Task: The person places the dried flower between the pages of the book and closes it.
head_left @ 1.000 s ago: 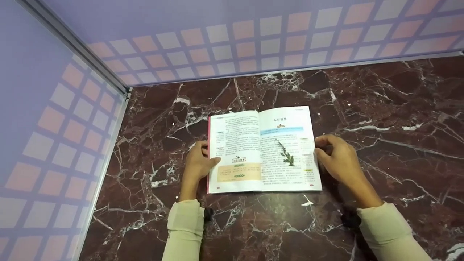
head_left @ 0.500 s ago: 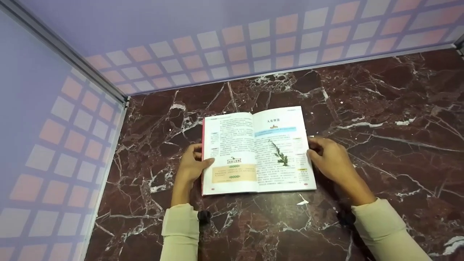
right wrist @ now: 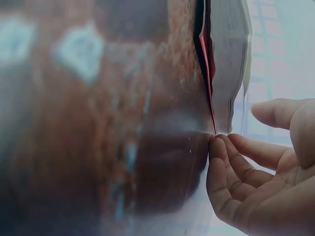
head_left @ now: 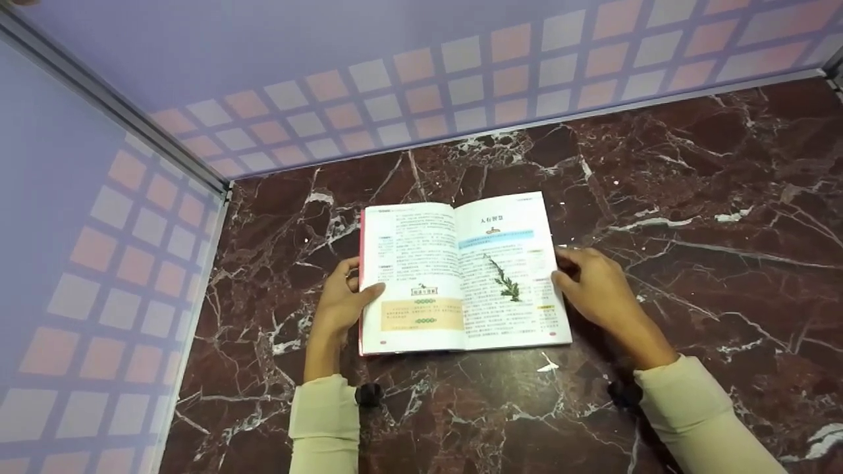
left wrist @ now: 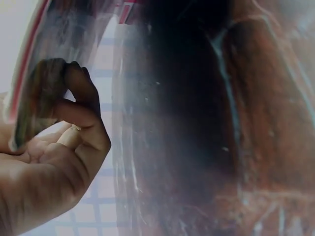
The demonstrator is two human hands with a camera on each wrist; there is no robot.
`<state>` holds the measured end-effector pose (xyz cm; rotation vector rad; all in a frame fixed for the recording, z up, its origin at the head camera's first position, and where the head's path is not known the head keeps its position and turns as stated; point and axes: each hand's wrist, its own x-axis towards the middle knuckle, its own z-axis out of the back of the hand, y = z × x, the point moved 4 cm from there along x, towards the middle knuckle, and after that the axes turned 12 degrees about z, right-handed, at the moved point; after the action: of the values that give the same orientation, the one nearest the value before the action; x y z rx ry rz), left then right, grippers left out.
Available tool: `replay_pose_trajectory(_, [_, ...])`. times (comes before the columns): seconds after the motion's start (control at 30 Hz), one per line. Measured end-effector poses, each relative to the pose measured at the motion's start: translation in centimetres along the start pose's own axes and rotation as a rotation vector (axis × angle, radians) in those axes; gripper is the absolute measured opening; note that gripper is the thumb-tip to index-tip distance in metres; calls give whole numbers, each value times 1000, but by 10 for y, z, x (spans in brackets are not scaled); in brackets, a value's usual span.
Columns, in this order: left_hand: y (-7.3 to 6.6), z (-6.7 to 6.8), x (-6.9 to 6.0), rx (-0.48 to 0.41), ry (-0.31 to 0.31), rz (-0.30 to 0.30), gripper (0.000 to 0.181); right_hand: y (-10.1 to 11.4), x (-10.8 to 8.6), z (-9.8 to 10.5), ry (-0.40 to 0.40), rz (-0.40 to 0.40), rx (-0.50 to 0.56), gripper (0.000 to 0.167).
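An open book (head_left: pixel 421 257) with a red cover lies on the marble surface in the head view, pages up. On its right page rests a small green leafy sprig (head_left: pixel 504 280). My left hand (head_left: pixel 342 299) grips the book's left edge, thumb over the page and fingers bent behind the cover; in the left wrist view the glossy cover (left wrist: pixel 78 34) hides part of the thumb. At the right edge is my right hand (head_left: pixel 599 283). In the right wrist view its bent fingertips (right wrist: pixel 219 145) touch the book's edge, while its thumb stands apart from the pages.
Dark red marble (head_left: pixel 691 276) with white veins surrounds the book. A purple panel (head_left: pixel 395 39) with pink and white squares stands along the back, and another panel (head_left: pixel 66 217) on the left. Black bands (head_left: pixel 369 395) sit at both cuffs.
The whole scene, book and hands included, has shifted slightly left in the head view as the camera turned. Both hands keep their places at the book's edges; the sprig stays on the page.
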<state>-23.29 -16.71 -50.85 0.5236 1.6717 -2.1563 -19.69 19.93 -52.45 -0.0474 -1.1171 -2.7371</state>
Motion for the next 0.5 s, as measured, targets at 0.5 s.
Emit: replay_pose_trajectory(0.5, [-26, -10, -22, 0, 58, -74, 52, -1, 0, -1, 8, 26, -9, 45])
